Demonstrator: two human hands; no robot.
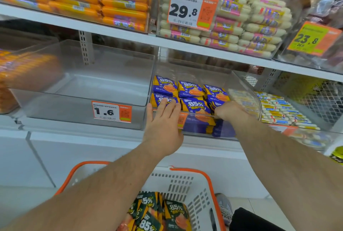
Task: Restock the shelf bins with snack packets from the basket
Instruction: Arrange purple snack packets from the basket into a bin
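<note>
On the left we see an empty clear bin with a 1.6 price tag, the open room on this shelf. Beside it, our left hand lies flat, fingers straight, pressing the front purple snack packets in the middle bin. Our right hand reaches over that bin's front rim, fingers curled among the packets; whether it grips one we cannot tell. We judge this the tidying step after a drop. Next calls for lifting both hands clear of the rim and reaching down to the basket, where dark green packets wait. The shelf above leaves little headroom.
</note>
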